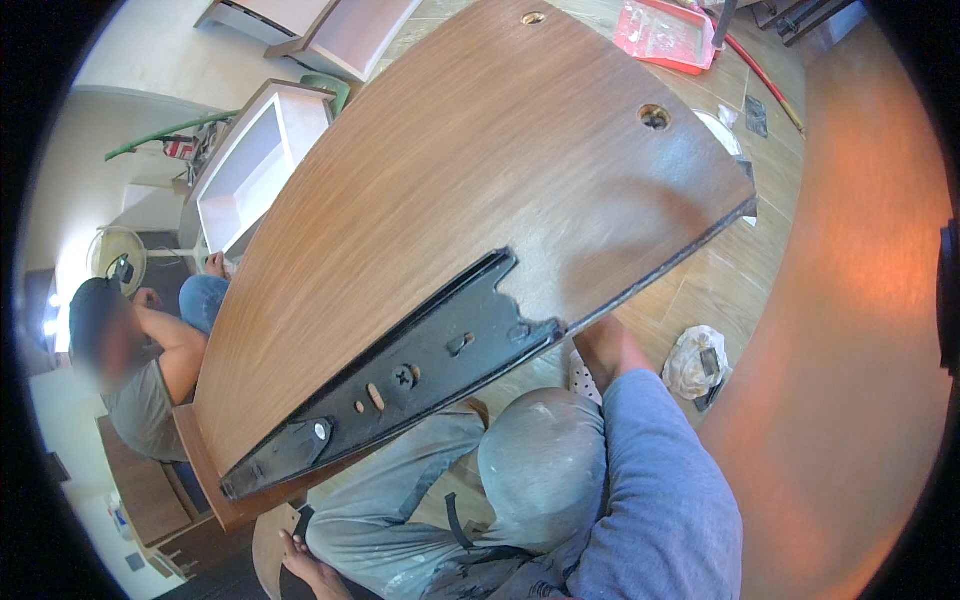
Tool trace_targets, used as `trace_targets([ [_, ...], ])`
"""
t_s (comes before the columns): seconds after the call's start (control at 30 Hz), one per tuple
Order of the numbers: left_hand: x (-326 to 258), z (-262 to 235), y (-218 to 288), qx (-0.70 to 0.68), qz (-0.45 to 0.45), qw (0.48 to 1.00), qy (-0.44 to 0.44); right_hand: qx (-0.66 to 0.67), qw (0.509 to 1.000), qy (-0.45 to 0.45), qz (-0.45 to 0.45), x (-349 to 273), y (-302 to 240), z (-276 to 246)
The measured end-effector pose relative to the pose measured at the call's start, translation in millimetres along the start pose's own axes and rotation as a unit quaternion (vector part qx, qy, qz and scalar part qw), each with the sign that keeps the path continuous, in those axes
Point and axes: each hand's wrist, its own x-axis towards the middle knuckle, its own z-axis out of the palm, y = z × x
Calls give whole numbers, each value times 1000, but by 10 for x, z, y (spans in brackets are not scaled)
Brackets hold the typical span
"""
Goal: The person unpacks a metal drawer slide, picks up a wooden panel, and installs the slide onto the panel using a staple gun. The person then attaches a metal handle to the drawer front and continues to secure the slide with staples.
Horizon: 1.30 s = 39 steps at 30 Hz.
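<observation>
A large brown wood-grain panel fills the middle of the view, tilted, with 2 round holes near its far end and a black metal drawer slide screwed along its near edge. The right hand reaches up under the panel's lower right edge, beside the end of the slide; its blue sleeve and wrist show, but the fingers are hidden behind the board, so whether they are spread or curled cannot be told. The left hand is not visible anywhere (probably behind the panel). Among packages, a crumpled white plastic bag with something dark inside lies on the tiled floor to the right, and a red tray sits at the top, partly cut off by the rim. A white open cabinet box stands at the left. Another person in a grey top sits at the lower left, half hidden by the panel. The wearer's paint-stained grey trousers fill the bottom.
</observation>
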Motion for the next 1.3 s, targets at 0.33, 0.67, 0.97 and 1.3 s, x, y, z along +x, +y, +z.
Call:
trace_targets([
  [0.33,-104,67,36,-32,8,999,-24,60,994,15,-86,1134,-814,-140],
  [0.67,-469,496,437,-169,10,980,-102,214,959,147,114,-744,322,-1119],
  [0.97,-38,1693,-203,-352,-161,883,-264,459,834,228,-205,-1542,-1145,-3663],
  [1.3,-17,2593,-1845,-246,-384,872,-178,473,766,-5,-436,-2663,-3245,-3849],
])
